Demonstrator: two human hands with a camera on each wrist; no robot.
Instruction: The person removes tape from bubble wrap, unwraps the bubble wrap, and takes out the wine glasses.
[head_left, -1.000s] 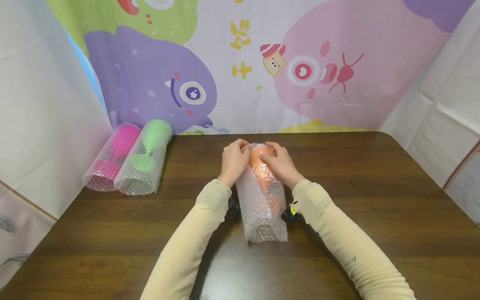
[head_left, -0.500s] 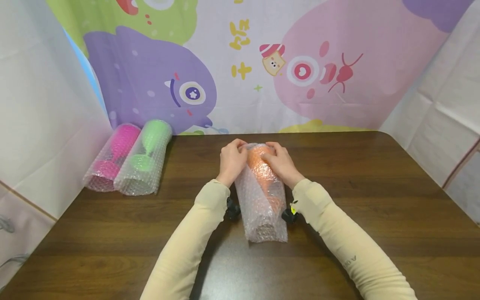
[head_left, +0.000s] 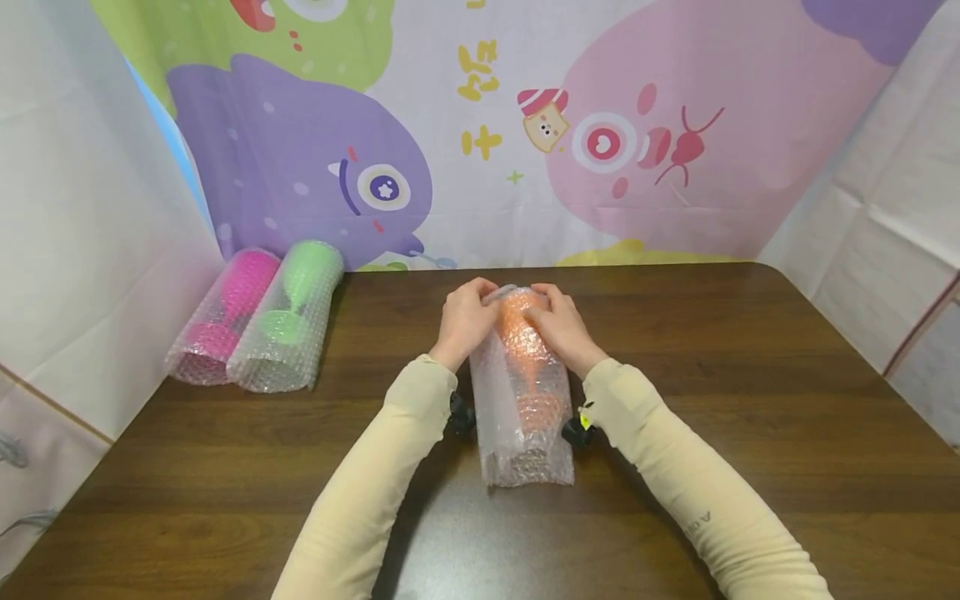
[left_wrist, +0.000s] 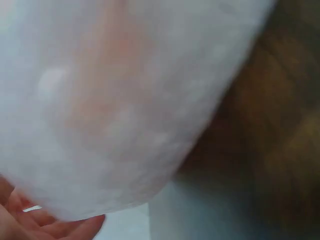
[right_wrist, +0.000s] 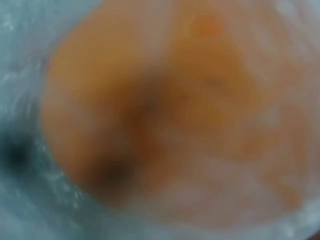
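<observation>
While left hand and right hand clasp bubble wrap, I fear unheld layers wrist-side of the grip unrolling.

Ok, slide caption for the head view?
Left hand and right hand hold an orange bubble-wrapped bundle; a pink bundle and a green bundle lie to the left.

the bubble wrap clouds the orange item inside, so its finer shape cannot be told. some fingertips of the left hand and right hand are hidden behind the wrapped top. both sleeves leave by the bottom edge; the lettering on one is too small to read. the left wrist view is blurred, the fingers cropped at its lower left corner; the right wrist view smears the orange into soft patches.
</observation>
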